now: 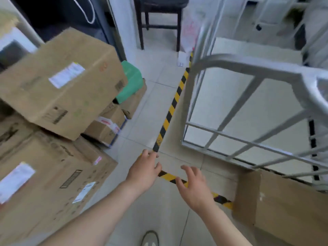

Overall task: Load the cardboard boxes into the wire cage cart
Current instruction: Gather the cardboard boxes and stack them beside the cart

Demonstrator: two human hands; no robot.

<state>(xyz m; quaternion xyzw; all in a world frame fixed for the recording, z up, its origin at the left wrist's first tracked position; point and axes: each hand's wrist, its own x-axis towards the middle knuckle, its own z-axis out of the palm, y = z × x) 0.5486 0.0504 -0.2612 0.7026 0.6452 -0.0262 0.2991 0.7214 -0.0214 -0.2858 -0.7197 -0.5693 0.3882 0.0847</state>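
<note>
Cardboard boxes are stacked at the left: a large top box (pixel 60 82) with a white label rests tilted on a bigger box (pixel 53 174) below it. A smaller taped box (pixel 106 126) sits on the floor behind them. The grey wire cage cart (pixel 248 107) stands at the right, its white floor bare. My left hand (pixel 143 171) and my right hand (pixel 193 187) hover over the floor between the boxes and the cart, fingers spread, holding nothing.
Yellow-black hazard tape (pixel 174 102) runs along the floor beside the cart. A flat cardboard piece (pixel 284 206) lies at the lower right. A green bag (pixel 131 80) rests behind the top box. A dark stool (pixel 159 18) stands at the back. A shoe (pixel 150 238) shows at the bottom.
</note>
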